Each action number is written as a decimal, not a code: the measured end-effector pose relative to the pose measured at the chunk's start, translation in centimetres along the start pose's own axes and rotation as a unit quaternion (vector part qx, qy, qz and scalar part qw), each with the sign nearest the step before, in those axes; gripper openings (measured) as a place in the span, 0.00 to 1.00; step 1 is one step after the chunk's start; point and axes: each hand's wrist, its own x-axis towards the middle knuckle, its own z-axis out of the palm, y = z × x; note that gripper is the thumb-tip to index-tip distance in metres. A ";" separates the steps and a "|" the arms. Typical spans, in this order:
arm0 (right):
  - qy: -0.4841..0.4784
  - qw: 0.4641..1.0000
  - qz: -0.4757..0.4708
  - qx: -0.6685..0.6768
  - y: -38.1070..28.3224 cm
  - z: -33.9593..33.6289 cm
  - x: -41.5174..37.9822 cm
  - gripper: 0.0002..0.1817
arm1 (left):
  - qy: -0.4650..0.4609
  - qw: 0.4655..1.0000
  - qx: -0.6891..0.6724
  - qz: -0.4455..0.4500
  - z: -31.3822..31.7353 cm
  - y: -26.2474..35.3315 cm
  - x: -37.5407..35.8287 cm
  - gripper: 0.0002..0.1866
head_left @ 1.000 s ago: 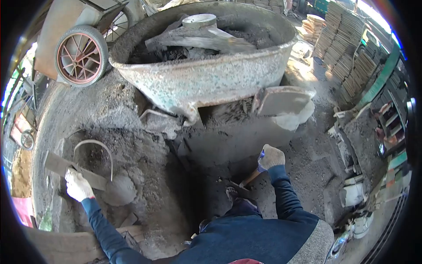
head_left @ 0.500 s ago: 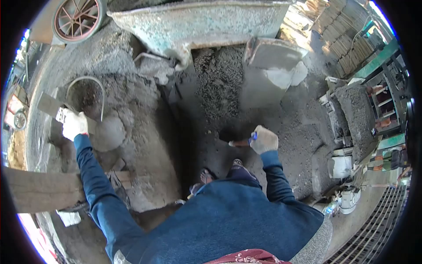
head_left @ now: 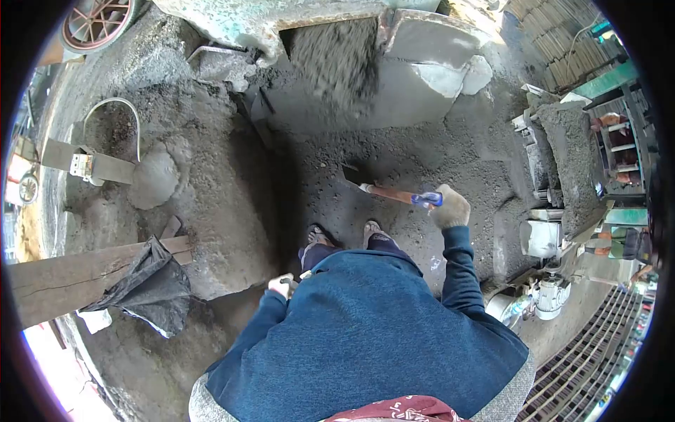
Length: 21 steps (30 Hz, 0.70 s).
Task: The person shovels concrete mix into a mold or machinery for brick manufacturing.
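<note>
My right hand (head_left: 451, 208), in a pale work glove, is closed on the blue grip of a shovel (head_left: 394, 195). The shovel's wooden shaft slants left, and its dark blade is near the gritty floor in front of my feet. My left hand (head_left: 283, 286), also gloved, is low beside my left hip; its fingers are too small and partly hidden to read. Farther left, a switch box (head_left: 81, 166) sits on a grey board, apart from my hands. Ahead, blurred grey gravelly mix (head_left: 337, 63) spills from the opening of a large worn metal trough (head_left: 246, 17).
A raised concrete ledge (head_left: 232, 204) runs along my left, with a wooden beam (head_left: 70, 274) and black plastic sheet (head_left: 151, 288). A spoked wheel (head_left: 97, 21) is at upper left. To the right are a block-like heap (head_left: 568, 148), a white bucket (head_left: 540, 238) and a motor (head_left: 553, 295).
My left hand has left the switch box and dropped to my side. My right hand has shifted right with the shovel, exposing more shaft. The gravelly mix now looks blurred by motion.
</note>
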 end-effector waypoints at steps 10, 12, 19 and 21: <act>0.002 0.989 -0.141 -0.049 3.9 -0.5 3.7 0.10 | 0.008 0.938 0.281 0.201 1.6 4.5 -6.7 0.08; 0.001 0.969 -0.238 -0.069 2.3 -1.5 5.1 0.10 | 0.025 0.934 -0.346 -0.088 2.1 6.7 -1.0 0.05; -0.046 0.945 -0.309 -0.098 0.9 -1.9 8.3 0.12 | 0.093 0.952 -0.269 0.116 4.7 21.2 -4.8 0.16; -0.055 0.942 -0.319 -0.089 1.1 -2.0 8.5 0.12 | 0.094 0.949 -0.284 0.099 5.9 19.6 -5.2 0.16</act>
